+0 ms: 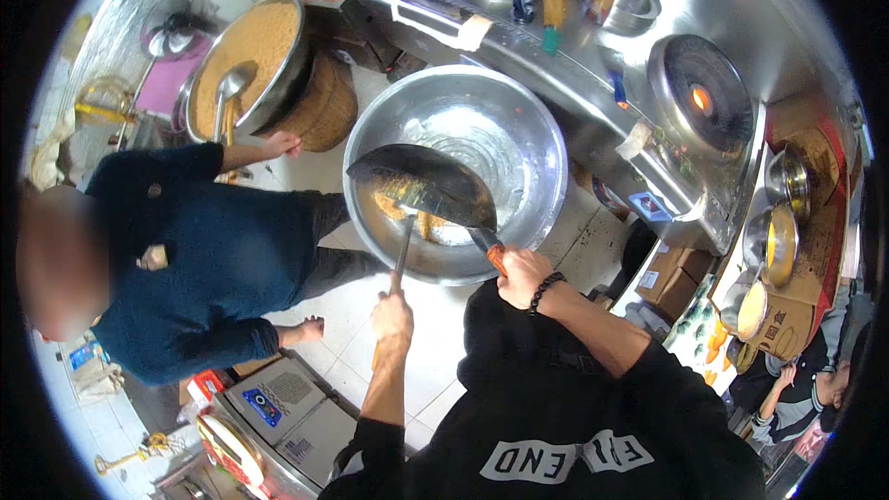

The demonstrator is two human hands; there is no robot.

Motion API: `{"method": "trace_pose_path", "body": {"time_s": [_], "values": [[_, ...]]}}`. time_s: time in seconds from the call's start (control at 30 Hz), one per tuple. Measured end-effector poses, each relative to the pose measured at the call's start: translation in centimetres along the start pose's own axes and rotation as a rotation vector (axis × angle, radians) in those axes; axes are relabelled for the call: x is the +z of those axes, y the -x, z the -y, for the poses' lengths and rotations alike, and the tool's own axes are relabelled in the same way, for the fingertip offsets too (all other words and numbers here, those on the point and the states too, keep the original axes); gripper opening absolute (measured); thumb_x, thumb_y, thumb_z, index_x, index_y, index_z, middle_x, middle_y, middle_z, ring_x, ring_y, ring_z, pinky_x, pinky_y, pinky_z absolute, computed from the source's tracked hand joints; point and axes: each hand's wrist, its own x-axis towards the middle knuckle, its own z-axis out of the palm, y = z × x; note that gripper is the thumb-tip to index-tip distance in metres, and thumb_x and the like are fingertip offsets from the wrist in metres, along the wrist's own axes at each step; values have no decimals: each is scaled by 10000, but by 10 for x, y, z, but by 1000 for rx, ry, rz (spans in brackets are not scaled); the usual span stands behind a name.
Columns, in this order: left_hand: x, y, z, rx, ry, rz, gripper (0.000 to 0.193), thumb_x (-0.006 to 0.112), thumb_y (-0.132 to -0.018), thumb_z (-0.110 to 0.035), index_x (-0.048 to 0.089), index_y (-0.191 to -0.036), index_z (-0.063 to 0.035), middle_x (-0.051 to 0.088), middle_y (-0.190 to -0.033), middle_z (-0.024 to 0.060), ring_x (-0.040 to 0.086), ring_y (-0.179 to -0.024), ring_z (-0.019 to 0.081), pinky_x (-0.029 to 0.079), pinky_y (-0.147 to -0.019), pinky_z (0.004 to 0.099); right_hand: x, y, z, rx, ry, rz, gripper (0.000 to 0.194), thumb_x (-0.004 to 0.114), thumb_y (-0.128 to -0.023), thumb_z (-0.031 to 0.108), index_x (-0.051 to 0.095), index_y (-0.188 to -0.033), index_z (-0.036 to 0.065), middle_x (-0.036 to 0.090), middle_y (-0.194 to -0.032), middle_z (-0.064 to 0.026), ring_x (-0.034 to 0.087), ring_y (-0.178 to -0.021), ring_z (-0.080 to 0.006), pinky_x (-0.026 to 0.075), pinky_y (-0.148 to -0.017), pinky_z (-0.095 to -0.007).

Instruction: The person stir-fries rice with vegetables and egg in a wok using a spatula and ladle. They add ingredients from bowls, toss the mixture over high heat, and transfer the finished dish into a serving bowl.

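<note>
My right hand [524, 278] grips the wooden handle of a blackened wok [444, 180], which is tipped on its side over a wide metal basin [549, 222]. In my left hand [392, 319] is the handle of a long utensil [404, 250], its far end at the wok's lower rim; what kind of utensil it is, I cannot tell. Crumbly yellow-brown food [430, 223] shows below the wok rim, inside the basin. Part of the basin's floor is hidden behind the wok.
A person in dark clothes [208, 250] stands at the left, beside a large pot of orange-brown food [267, 31] with a ladle [236, 80]. A steel stove counter [590, 90] with a lit burner [700, 98] runs along the upper right. Metal bowls [783, 246] stand at the far right.
</note>
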Motion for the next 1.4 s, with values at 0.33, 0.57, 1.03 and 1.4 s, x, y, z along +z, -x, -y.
{"method": "trace_pose_path", "body": {"time_s": [0.33, 0.57, 1.03, 1.4], "values": [[-6, 2, -43, 105, 622, -87, 349, 618, -1006, -208, 552, -1305, -39, 628, -659, 112, 645, -571, 264, 511, -502, 388, -131, 64, -128, 241, -623, 43, 267, 698, -812, 172, 583, -867, -63, 671, -713, -176, 678, -567, -290, 537, -521, -401], [-66, 51, -217, 132, 1604, 354, 489, 675, -988, -150, 483, -1417, -18, 564, -609, 54, 496, -375, 135, 407, -330, 274, -232, 148, -272, 242, -1435, -79, 206, 733, -926, 107, 563, -998, 16, 515, -665, 6, 498, -508, -72, 415, -443, -247], [-151, 48, -566, 665, 1087, 776, 470, 597, -1041, -169, 447, -1470, -51, 490, -611, -5, 414, -398, 74, 338, -342, 245, -225, 50, -443, -187, -2267, -328, 119, 632, -1014, 142, 625, -1099, 58, 528, -761, 50, 478, -542, -26, 389, -456, -201], [-160, 54, -843, 1287, 368, 967, 143, 573, -1033, -149, 587, -1108, -29, 496, -590, 3, 472, -400, 95, 382, -359, 285, -178, -40, -494, 402, -1312, -928, 252, 674, -877, 237, 656, -811, -5, 685, -665, -146, 648, -491, -233, 543, -516, -371]]}}
